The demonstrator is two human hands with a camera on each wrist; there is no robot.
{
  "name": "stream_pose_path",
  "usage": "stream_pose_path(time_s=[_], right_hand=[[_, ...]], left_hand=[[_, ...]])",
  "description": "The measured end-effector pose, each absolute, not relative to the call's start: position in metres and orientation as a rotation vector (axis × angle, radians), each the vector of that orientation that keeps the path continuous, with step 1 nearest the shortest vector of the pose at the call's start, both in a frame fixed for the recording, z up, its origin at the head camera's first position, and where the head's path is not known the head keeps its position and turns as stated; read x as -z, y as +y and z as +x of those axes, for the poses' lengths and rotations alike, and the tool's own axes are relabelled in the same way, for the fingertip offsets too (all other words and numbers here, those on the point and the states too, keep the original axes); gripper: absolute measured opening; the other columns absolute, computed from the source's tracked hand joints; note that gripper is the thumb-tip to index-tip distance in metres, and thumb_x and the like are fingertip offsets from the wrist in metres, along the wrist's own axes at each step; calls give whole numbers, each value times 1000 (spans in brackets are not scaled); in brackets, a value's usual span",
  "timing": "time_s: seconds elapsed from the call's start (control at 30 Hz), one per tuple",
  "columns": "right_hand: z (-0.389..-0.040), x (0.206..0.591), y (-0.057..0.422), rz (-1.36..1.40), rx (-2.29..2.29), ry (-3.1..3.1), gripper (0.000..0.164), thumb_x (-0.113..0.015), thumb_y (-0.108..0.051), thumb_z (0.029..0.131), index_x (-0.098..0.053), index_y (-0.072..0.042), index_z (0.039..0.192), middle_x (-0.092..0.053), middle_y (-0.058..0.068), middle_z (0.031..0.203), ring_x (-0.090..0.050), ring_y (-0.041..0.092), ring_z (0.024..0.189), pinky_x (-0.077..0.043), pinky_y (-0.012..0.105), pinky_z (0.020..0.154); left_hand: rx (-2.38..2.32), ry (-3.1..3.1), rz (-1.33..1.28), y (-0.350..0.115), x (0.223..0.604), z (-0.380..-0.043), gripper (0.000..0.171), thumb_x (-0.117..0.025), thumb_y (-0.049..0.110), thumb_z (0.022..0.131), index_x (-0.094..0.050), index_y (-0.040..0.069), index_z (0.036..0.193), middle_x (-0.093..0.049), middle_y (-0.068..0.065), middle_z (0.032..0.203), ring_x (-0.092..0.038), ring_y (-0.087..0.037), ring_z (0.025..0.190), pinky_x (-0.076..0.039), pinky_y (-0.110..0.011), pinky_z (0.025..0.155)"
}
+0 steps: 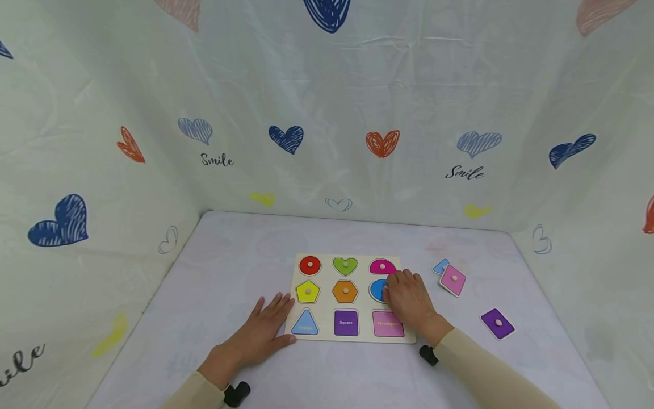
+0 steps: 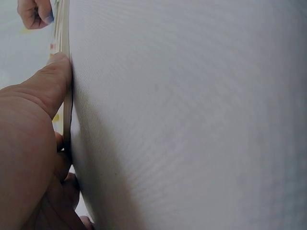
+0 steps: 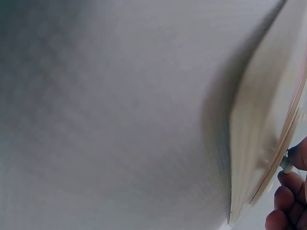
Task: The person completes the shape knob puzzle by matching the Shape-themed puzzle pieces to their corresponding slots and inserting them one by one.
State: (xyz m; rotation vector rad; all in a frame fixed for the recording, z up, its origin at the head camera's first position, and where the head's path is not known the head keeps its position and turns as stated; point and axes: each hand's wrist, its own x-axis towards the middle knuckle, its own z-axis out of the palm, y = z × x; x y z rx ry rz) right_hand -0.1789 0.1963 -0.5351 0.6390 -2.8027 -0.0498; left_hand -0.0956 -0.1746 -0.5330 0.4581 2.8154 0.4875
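Observation:
A cream wooden shape-puzzle board (image 1: 327, 278) lies on the table. My left hand (image 1: 260, 335) lies flat with fingers spread, fingertips and thumb touching the board's left side. At the board's right side, my right hand (image 1: 411, 298) pinches the knob (image 3: 286, 165) of a blue oval puzzle piece (image 1: 377, 289). The fingers partly cover this piece; whether it sits fully in its recess I cannot tell. Knobbed red circle (image 1: 310, 265), green heart (image 1: 345, 266), magenta semicircle (image 1: 380, 265), yellow pentagon (image 1: 307, 292) and orange hexagon (image 1: 344, 292) pieces sit in the board.
The printed triangle (image 1: 305, 324), square (image 1: 346, 323) and rectangle (image 1: 386, 324) recesses show in the front row. Right of the board, a pink piece (image 1: 453, 280) overlaps a blue triangle piece (image 1: 440, 266). A purple piece (image 1: 497, 324) lies nearer the table's right edge.

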Motion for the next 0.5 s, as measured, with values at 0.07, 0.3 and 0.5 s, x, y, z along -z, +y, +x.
stream_pose_path(time_s=[0.07, 0.3, 0.5], right_hand=[[-179, 536, 197, 652, 69, -2802, 29, -80, -29, 94, -66, -5, 104, -63, 7, 88, -58, 23, 88, -47, 37, 75], [-178, 536, 197, 672, 95, -2801, 31, -79, -29, 95, -65, -5, 107, -61, 7, 88, -56, 23, 87, -47, 37, 75], [-179, 536, 198, 668, 66, -2821, 30, -77, -29, 96, -63, -6, 107, -60, 6, 90, -55, 23, 87, -45, 37, 75]], left_hand=[[-487, 2815, 451, -174, 532, -95, 90, -70, 54, 97, -31, 13, 167, -29, -4, 174, -18, -27, 164, -7, -58, 133], [-502, 2816, 460, -175, 532, -95, 89, -70, 54, 98, -33, 12, 166, -31, -5, 174, -19, -28, 164, -8, -58, 133], [-475, 2826, 455, -175, 534, -96, 90, -70, 54, 97, -32, 13, 167, -30, -4, 174, -19, -27, 164, -8, -58, 133]])
